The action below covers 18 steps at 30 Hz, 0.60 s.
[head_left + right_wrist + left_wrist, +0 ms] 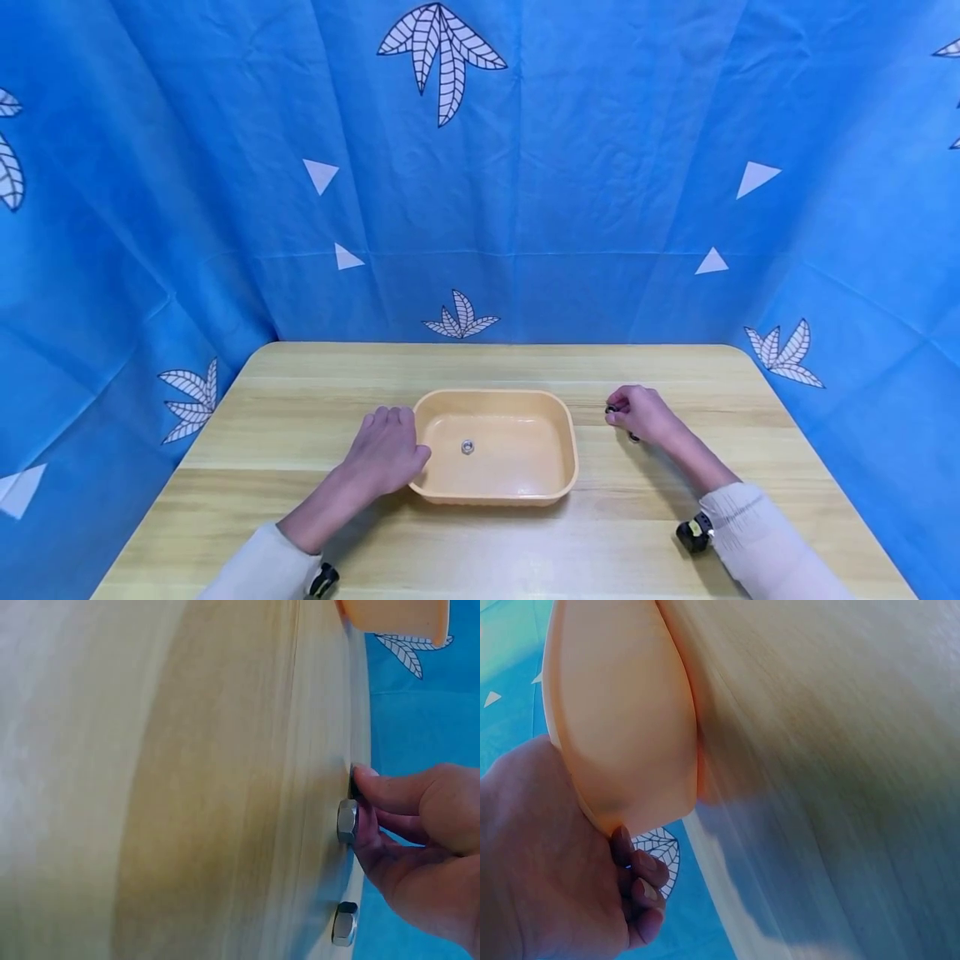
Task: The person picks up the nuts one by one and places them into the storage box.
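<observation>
we note right hand (420,825) pinching one nut (347,820), apparently; another nut (344,923) remains; one lies in the tray (570,454), left hand (386,454) steadying it.

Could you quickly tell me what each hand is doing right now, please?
Left hand: open, resting against the tray at its left rim.
Right hand: grip pinching a hex nut on the table.
</observation>
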Each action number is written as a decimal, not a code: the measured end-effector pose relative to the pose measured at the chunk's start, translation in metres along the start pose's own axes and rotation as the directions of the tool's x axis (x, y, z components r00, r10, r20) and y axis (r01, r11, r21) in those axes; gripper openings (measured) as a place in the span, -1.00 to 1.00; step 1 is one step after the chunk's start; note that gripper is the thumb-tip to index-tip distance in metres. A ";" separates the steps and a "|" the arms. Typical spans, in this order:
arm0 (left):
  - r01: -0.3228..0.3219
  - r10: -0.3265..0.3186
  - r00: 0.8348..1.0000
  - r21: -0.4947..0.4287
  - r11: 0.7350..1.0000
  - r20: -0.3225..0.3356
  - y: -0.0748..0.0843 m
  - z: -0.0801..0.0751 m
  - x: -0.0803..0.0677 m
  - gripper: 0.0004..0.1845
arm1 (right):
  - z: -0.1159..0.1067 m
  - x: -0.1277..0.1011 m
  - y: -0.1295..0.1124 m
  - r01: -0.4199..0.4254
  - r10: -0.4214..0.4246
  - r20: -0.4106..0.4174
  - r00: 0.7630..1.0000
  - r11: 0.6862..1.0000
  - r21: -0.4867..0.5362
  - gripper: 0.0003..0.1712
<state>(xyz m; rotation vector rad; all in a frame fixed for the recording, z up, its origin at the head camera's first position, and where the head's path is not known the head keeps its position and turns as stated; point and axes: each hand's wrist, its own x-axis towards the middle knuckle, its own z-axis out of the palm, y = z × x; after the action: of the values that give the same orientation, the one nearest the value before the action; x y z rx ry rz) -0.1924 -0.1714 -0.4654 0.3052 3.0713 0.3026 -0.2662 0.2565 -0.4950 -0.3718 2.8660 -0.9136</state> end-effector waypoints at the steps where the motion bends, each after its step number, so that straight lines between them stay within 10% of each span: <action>1: -0.001 0.001 1.000 0.000 1.000 0.001 0.000 0.000 0.001 -0.66 | 0.000 0.000 0.000 0.006 -0.006 -0.003 1.000 1.000 -0.002 -0.70; 18: 0.009 -0.009 1.000 0.004 1.000 0.003 0.000 0.002 0.001 -0.60 | -0.004 0.004 0.000 0.018 -0.018 0.036 0.999 1.000 -0.011 -0.77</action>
<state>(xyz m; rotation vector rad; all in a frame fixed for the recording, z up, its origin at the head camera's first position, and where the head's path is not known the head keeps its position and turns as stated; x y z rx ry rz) -0.1937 -0.1709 -0.4672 0.2919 3.0696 0.2953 -0.2705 0.2578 -0.4921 -0.4112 2.8413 -0.8847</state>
